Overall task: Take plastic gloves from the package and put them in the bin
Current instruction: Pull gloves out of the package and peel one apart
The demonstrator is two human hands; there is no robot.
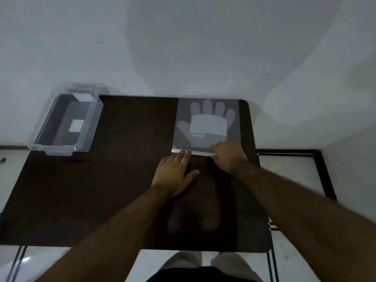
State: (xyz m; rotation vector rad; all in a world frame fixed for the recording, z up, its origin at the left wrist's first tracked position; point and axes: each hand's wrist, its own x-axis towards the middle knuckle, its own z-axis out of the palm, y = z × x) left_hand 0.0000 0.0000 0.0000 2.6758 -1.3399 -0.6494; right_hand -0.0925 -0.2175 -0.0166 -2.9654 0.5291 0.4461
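Observation:
A flat clear package of plastic gloves lies at the far right of the dark table, a glove shape and a white label showing through it. My left hand rests flat on the table, fingertips on the package's white near edge. My right hand curls over that same near edge further right, fingers bent onto the plastic. A clear plastic bin stands at the table's far left corner with a white label inside and no gloves visible in it.
A white wall rises right behind the table. Pale floor with dark lines shows to the left, right and near side. My legs and a dark garment appear below the table's near edge.

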